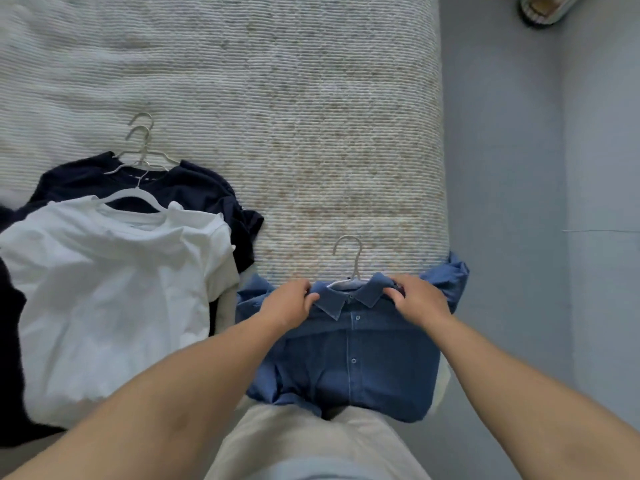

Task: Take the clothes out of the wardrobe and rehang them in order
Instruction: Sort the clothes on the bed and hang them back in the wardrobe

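A blue denim button shirt (349, 362) lies on the bed's near edge, on a white hanger (349, 261) whose hook points away from me. My left hand (289, 303) pinches the shirt's left shoulder beside the collar. My right hand (420, 299) grips the right shoulder at the collar. To the left lies a white T-shirt (104, 292) on a white hanger (133, 197), spread over a dark navy T-shirt (194, 192) that sits on its own hangers (140, 150).
The clothes rest on a bed with a ribbed off-white cover (277, 116). A grey floor (519, 202) runs along the bed's right side, with a round object (540, 8) at the top right. My beige trousers (304, 445) fill the bottom centre.
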